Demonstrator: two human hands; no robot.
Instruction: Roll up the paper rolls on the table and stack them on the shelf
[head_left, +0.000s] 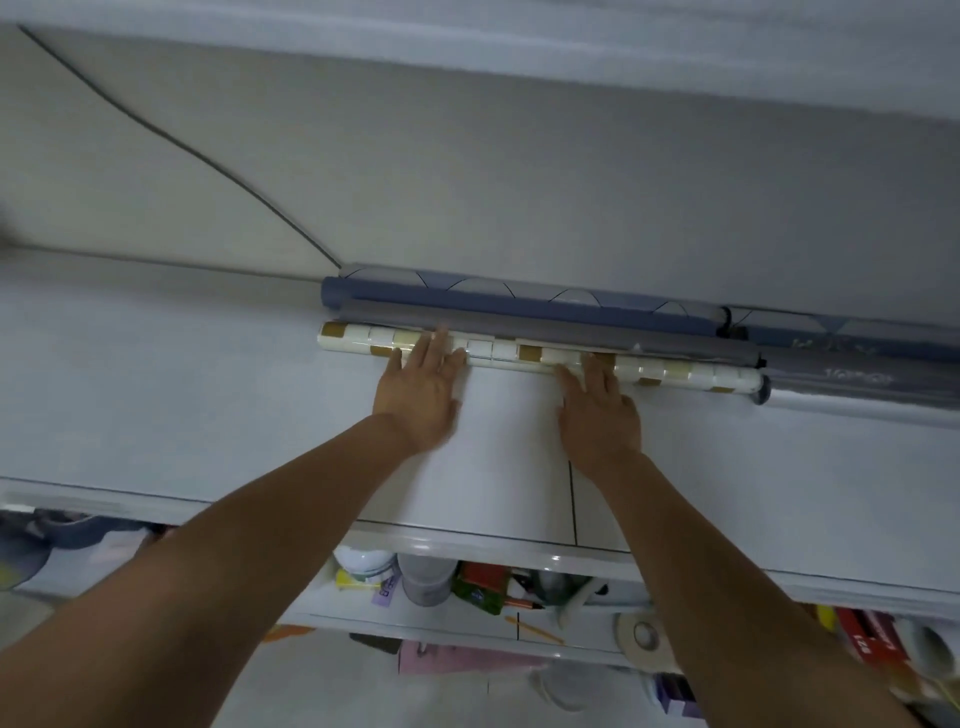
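Head view looks down on the pale top board of a shelf (182, 374) that runs across the middle of the frame, with a plain grey-white wall (467, 182) behind it. A thin dark cable (182, 150) slants down the wall from the upper left.

Three paper rolls lie side by side along the back of the board, right of centre. A blue roll (493, 301) lies against the wall, a grey roll (519, 325) touches its front, and a tile-patterned roll (498, 349) in cream and tan lies nearest the camera, touching the grey one. Further rolls in glossy wrap (857, 374) continue the row toward the right edge.

The left grip (423, 395) and right grip (600, 410) each lie flat with fingers straight and apart, fingertips pressing on the tile-patterned roll and clasping nothing.

Along the bottom of the frame, lower shelves hold clutter: a white tub (426, 577), a green and red packet (483, 582) and a tape roll (644, 636).
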